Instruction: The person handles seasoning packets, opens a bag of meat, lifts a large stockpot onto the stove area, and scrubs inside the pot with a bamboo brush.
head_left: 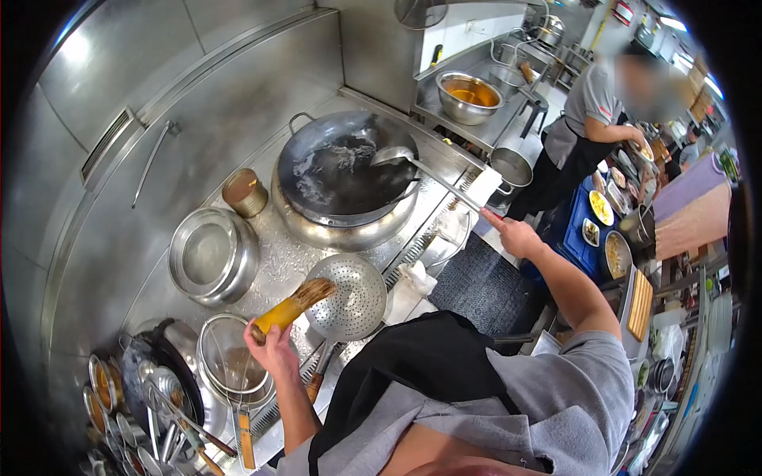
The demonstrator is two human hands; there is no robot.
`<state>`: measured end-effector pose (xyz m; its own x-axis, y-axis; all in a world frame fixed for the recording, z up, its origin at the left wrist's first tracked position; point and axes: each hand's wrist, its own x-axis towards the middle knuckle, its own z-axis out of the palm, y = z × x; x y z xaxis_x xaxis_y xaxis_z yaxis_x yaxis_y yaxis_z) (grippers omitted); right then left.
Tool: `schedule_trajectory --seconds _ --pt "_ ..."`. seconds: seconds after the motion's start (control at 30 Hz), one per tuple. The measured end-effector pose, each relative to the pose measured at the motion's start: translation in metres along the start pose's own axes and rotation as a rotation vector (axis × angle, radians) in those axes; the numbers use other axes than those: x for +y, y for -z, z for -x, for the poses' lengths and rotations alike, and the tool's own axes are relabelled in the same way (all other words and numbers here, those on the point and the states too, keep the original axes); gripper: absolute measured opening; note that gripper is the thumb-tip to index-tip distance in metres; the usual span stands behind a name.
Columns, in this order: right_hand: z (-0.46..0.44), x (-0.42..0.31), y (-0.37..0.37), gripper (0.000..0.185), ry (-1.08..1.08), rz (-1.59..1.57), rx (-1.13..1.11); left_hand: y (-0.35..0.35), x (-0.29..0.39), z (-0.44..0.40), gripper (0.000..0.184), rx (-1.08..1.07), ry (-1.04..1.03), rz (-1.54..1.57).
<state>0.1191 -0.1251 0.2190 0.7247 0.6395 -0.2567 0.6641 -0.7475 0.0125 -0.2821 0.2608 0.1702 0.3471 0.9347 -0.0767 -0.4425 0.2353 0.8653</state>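
Observation:
My left hand is wrapped round the yellow handle of a wok brush, its brown bristles pointing right over the edge of a perforated strainer. Stretched out to the right, my right hand grips the end of a long-handled metal ladle. The ladle's bowl rests over the right side of a dark wok, where I cannot tell if it touches the metal. Shiny, foamy-looking liquid shows in the wok, which sits on a round steel burner ring.
A metal can and a steel pot stand left of the wok. Near my left arm are a mesh sieve and several utensils. A bowl of orange liquid stands at the back. A co-worker stands at the right by several dishes.

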Motion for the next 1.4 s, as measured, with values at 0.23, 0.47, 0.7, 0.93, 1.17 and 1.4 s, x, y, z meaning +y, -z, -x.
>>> schedule_trajectory --seconds 0.23,0.47,0.7,0.93,1.17,1.4 --pt "0.009 -0.032 -0.065 0.078 -0.056 -0.206 0.016 -0.001 0.01 0.004 0.051 0.041 -0.002 -0.029" --pt "0.016 -0.003 -0.064 0.082 -0.049 -0.262 -0.098 -0.022 0.011 0.002 0.05 -0.025 -0.027 -0.013" --pt "0.022 0.021 -0.078 0.079 -0.171 -0.42 -0.076 -0.058 -0.007 0.001 0.05 -0.044 0.008 -0.061" --pt "0.019 0.044 -0.104 0.067 -0.149 -0.532 -0.107 -0.087 -0.01 0.01 0.05 -0.078 0.031 -0.103" --pt "0.011 0.066 -0.123 0.063 -0.132 -0.583 -0.121 -0.115 -0.013 0.013 0.05 -0.071 -0.02 -0.137" --pt "0.0 0.09 -0.148 0.054 -0.142 -0.703 -0.15 -0.128 -0.016 0.026 0.049 -0.089 -0.03 -0.132"
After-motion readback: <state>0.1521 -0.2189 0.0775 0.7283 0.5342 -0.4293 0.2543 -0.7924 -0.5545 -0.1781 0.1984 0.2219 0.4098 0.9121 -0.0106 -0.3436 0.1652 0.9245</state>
